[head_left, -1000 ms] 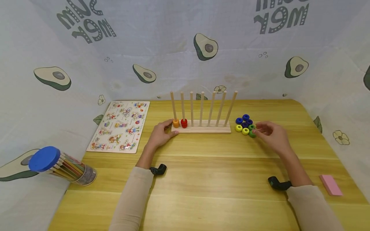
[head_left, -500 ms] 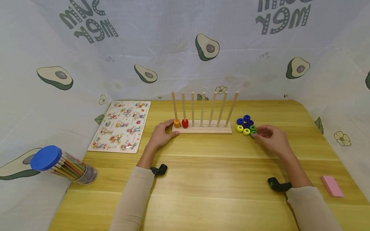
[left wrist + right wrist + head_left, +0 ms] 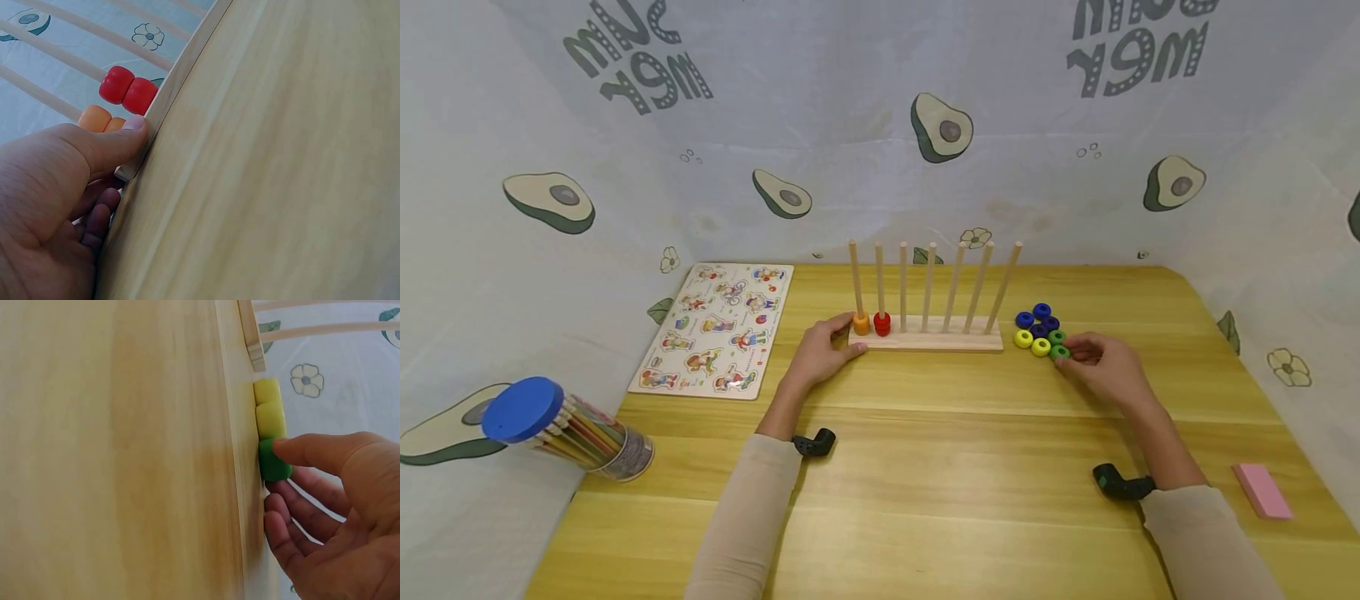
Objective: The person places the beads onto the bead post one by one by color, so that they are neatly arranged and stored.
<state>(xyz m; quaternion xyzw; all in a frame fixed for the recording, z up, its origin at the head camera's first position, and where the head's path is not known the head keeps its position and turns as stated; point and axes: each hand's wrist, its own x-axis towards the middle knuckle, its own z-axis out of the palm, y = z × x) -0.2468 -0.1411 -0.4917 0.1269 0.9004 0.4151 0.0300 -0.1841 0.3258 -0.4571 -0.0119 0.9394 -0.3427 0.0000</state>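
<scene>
A wooden peg rack (image 3: pixel 932 340) with several upright pegs stands on the table. Its leftmost peg carries orange beads (image 3: pixel 861 323), and the one beside it red beads (image 3: pixel 882 323). My left hand (image 3: pixel 820 352) grips the rack's left end, thumb at the front; in the left wrist view the thumb (image 3: pixel 128 137) lies against the base. Right of the rack, my right hand (image 3: pixel 1105 367) pinches a green bead (image 3: pixel 274 461) that still sits on the table. Touching or close to it are another green bead (image 3: pixel 1057 337), yellow beads (image 3: pixel 1023 338) and several blue and dark blue beads (image 3: pixel 1041 312).
A picture puzzle board (image 3: pixel 711 333) lies at the back left. Near the left edge stands a clear tub of pencils (image 3: pixel 580 433) with a blue lid. A pink block (image 3: pixel 1262 492) lies at the right. A printed cloth (image 3: pixel 850 125) hangs behind the table (image 3: pixel 955 483).
My right hand's fingers have closed in on the nearest green bead, which has barely shifted. The left hand keeps its hold on the rack. The head view has moved slightly.
</scene>
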